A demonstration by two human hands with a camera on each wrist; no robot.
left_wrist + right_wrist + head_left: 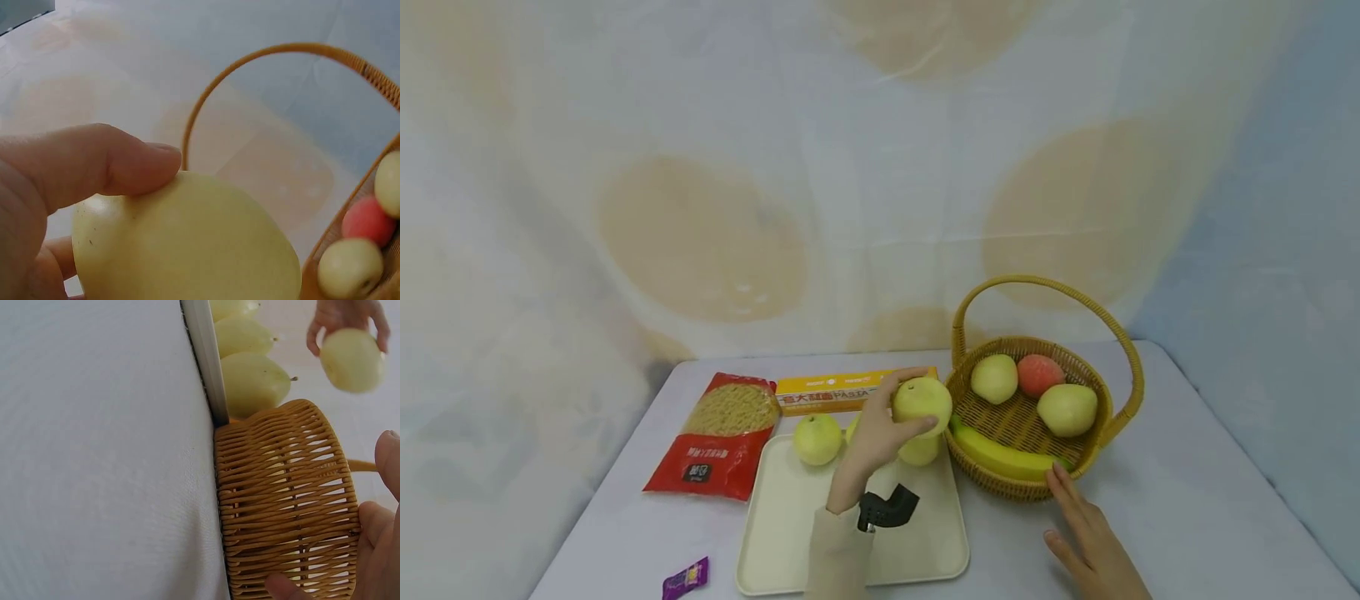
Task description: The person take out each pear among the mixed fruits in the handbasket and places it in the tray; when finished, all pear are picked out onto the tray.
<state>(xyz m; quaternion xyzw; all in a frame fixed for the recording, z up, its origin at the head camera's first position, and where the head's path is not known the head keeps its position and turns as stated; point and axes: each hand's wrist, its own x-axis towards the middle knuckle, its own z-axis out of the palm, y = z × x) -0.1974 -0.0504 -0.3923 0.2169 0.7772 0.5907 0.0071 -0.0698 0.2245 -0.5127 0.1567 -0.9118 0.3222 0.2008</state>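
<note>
Head: left grip (877, 433) round one pear (920, 400), right grip (1088, 533) unclenched; three pears (817, 440) on tray (786, 533)

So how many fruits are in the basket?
4: a banana in front, a pale fruit at back left, a red fruit beside it, a second pale fruit at right.

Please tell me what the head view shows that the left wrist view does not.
Only the head view shows the right hand, the banana, the tray, the red bag and the purple packet.
Only the left wrist view shows small dark specks on the held fruit.
Both show the left hand gripping that fruit, the basket and its red fruit.
</note>
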